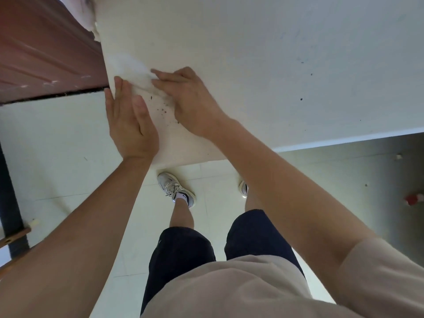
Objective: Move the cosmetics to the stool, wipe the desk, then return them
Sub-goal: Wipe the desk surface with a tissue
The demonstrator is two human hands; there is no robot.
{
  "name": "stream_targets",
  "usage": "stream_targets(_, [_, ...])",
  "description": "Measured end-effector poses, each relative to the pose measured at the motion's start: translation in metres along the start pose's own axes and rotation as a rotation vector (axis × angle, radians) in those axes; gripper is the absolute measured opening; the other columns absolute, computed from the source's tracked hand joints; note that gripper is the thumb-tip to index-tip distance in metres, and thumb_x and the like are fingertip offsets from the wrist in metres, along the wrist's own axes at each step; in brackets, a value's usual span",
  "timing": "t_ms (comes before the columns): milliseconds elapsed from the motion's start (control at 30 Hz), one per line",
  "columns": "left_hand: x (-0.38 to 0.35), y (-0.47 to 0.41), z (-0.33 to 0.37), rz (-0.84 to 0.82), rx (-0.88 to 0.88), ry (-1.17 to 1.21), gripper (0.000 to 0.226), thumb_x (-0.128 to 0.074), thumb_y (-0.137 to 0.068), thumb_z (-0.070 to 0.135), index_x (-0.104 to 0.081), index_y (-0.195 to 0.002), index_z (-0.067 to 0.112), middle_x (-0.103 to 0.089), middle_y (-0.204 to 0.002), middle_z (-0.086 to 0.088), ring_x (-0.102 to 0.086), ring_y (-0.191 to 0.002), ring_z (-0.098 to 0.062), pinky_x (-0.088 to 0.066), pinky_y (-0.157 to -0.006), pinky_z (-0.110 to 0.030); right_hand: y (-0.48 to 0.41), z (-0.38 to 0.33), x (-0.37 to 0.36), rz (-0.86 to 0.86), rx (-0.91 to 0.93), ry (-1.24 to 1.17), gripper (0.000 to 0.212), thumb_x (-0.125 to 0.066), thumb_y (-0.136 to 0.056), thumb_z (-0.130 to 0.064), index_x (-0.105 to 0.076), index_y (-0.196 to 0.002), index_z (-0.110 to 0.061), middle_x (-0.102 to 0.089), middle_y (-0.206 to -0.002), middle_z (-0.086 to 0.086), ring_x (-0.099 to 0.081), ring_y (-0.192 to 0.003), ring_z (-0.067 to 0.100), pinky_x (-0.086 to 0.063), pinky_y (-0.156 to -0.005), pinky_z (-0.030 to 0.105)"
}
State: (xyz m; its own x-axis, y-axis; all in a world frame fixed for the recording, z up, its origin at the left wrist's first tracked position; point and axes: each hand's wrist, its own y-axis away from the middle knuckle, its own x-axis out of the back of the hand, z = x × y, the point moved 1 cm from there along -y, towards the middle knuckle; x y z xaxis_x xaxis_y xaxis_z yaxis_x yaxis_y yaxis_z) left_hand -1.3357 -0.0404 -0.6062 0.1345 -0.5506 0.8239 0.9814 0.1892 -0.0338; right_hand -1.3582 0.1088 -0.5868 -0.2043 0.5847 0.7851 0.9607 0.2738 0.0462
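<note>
The wipe (134,70) is a blurred white wad on the desk (275,65), close to the desk's left edge and well back from the near corner. Its long axis runs slantwise, from far-left to near-right, and the near-right end lies under my fingers. Whether it is cloth or paper I cannot tell.

My right hand (190,99) lies flat on top of that end, fingers straight and close together, pointing left and pressing the wipe to the desk. My left hand (130,120) is spread open, fingers straight and side by side, set along the desk's left edge with the fingertips pointing away from me. It holds nothing. Between the two hands a scatter of dark crumbs (165,106) sits on the white top, and a few more specks lie far off to the right.

The desk is pale, and its long side stretches away to my right. Its near-left corner is just above my left shoe (175,189). Below is a floor (68,157) of light tiles. A reddish-brown panel (46,49) stands beyond the desk's left edge. A small red and white object (415,199) lies on the floor far right. I wear dark shorts (183,260) and a beige shirt (229,290).
</note>
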Motion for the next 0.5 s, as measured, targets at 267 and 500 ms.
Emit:
stream_targets(267, [-0.002,-0.001,-0.004,-0.042,-0.047,-0.047,0.06,-0.014,-0.102,0.041,-0.036,-0.147,0.007,-0.032,-0.156,-0.007,-0.017,-0.148,-0.029,-0.013,-0.12,-0.029,0.094,0.118,0.11,0.604,-0.619,0.008,0.091,-0.022,-0.057,0.017,-0.048,-0.142,-0.002,-0.043,-0.15,0.014,-0.047,-0.123,0.03,-0.032,-0.103,0.016])
stream_targets(500, [-0.004,-0.002,-0.004,-0.052,-0.036,-0.05,0.058,-0.017,-0.102,0.036,-0.038,-0.147,0.007,-0.032,-0.156,-0.008,-0.018,-0.147,-0.031,-0.012,-0.119,-0.027,0.123,0.097,0.057,0.357,-0.899,0.295,0.089,-0.042,-0.066,0.01,-0.036,-0.151,-0.015,-0.032,-0.159,-0.001,-0.039,-0.125,0.035,-0.029,-0.097,0.035])
